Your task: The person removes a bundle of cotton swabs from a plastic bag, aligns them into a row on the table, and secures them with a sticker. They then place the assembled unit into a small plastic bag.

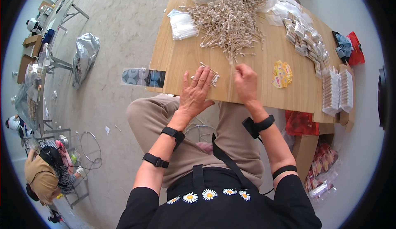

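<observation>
Centrally, both hands work a small bunch of cotton swabs at the worktop's (pixel 173 59) near edge.

Left hand (pixel 197 92) lies flat, fingers spread, pressing the bunch (pixel 211 75), whose thin sticks run diagonally toward upper left. Right hand (pixel 245 82), loosely curled and seemingly empty, rests just right of it. Directly above sprawls the loose swab heap (pixel 227 20), pale wooden sticks.
</observation>
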{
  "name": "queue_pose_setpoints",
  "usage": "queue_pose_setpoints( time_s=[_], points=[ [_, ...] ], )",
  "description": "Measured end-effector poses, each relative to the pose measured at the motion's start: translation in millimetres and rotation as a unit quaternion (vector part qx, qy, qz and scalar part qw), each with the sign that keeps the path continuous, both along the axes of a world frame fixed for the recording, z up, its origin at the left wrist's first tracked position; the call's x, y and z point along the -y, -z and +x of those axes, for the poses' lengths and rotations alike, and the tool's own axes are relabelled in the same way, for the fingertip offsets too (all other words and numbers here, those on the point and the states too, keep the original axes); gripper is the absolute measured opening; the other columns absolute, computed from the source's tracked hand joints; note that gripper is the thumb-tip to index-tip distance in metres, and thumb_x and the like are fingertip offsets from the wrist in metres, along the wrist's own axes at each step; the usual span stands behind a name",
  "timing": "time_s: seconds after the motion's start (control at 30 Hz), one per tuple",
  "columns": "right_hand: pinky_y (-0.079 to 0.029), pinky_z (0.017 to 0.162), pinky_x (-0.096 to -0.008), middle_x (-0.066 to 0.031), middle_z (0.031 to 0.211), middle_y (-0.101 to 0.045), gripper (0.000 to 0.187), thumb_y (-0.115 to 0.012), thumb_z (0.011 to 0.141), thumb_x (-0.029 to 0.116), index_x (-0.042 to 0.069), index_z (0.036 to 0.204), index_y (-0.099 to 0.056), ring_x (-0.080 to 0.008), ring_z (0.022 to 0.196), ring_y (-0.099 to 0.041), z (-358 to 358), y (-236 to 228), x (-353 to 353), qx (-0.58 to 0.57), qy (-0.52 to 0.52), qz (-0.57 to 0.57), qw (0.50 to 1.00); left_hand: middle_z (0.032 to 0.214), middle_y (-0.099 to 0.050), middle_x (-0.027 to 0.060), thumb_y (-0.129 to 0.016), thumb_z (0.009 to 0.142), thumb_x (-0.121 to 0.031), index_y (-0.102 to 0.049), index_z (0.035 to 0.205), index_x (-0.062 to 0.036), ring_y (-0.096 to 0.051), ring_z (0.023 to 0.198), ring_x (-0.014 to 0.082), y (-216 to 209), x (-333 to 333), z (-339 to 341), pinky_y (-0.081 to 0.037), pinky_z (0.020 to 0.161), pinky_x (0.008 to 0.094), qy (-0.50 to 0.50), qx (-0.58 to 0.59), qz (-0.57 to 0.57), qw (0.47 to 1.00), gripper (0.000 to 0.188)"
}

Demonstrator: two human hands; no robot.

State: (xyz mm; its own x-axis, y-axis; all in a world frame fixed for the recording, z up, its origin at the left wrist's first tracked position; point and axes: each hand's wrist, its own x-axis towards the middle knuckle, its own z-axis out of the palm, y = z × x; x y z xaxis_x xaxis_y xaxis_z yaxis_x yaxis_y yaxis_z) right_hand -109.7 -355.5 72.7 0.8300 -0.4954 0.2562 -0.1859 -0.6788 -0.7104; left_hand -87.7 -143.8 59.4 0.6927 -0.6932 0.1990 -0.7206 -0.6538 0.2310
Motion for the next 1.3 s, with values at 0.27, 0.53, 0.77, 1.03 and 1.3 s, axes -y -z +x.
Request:
queue_pose_setpoints(
  time_s=[0.27, 0.53, 0.77, 1.03, 1.3],
  points=[
    [-0.054, 0.072, -0.0457, -0.0153, 0.093, -0.063, 0.006, -0.064, 0.084, 0.008, 0.005, 0.086, -0.069, -0.0373, 0.082, -0.066, 22.6, 4.8, -40.9, -0.042, -0.095, -0.086, 0.991, 0.162, -0.027, 0.0083, -0.088, 0.056, -0.046, -0.030, 0.155, -0.0076, -0.021, 0.152, 0.0250, -3.1, 0.3, 0.2, -0.011, 0.121, 0.0581, 0.011, -0.029, 0.000, 1.000, 0.122],
    [-0.054, 0.072, -0.0455, -0.0152, 0.095, -0.062, 0.004, -0.065, 0.084, 0.009, 0.006, 0.085, -0.068, -0.0369, 0.083, -0.066, 18.3, 11.8, -28.7, -0.030, -0.123, -0.068, 0.990, 0.162, -0.026, 0.0125, -0.091, 0.050, -0.048, -0.028, 0.155, -0.0044, -0.019, 0.153, 0.0285, -17.4, -3.2, 18.7, -0.009, 0.122, 0.0574, 0.047, -0.046, 0.015, 0.998, 0.130],
    [-0.051, 0.079, -0.0446, -0.0174, 0.092, -0.062, 0.012, -0.066, 0.079, 0.005, 0.003, 0.091, -0.068, -0.0365, 0.088, -0.063, 38.6, 5.4, 7.0, -0.055, -0.048, -0.100, 0.992, 0.161, -0.026, 0.0140, -0.092, 0.047, -0.046, -0.026, 0.155, -0.0037, -0.020, 0.152, 0.0326, -10.8, 0.2, 19.8, -0.013, 0.122, 0.0568, 0.035, -0.055, 0.018, 0.998, 0.133],
    [-0.051, 0.085, -0.0423, -0.0181, 0.097, -0.064, 0.024, -0.065, 0.077, 0.001, -0.002, 0.100, -0.065, -0.0355, 0.092, -0.063, 67.8, -1.0, 13.0, 0.013, -0.122, -0.082, 0.989, 0.154, -0.029, 0.0203, -0.091, 0.054, -0.033, -0.026, 0.152, 0.0034, -0.024, 0.147, 0.0396, 10.7, 34.5, -11.7, -0.020, 0.120, 0.0539, -0.038, -0.034, -0.006, 0.999, 0.123],
    [-0.029, 0.117, -0.0474, -0.0249, 0.151, -0.035, 0.095, -0.075, 0.066, 0.015, -0.004, 0.149, -0.032, -0.0410, 0.143, -0.030, -43.2, -19.1, -7.5, -0.113, -0.307, -0.169, 0.930, 0.149, -0.034, 0.0199, -0.067, 0.075, -0.012, -0.034, 0.148, 0.0063, -0.031, 0.142, 0.0402, 25.8, 53.1, -20.5, -0.025, 0.120, 0.0510, -0.114, 0.105, 0.028, 0.988, 0.082]
  ],
)
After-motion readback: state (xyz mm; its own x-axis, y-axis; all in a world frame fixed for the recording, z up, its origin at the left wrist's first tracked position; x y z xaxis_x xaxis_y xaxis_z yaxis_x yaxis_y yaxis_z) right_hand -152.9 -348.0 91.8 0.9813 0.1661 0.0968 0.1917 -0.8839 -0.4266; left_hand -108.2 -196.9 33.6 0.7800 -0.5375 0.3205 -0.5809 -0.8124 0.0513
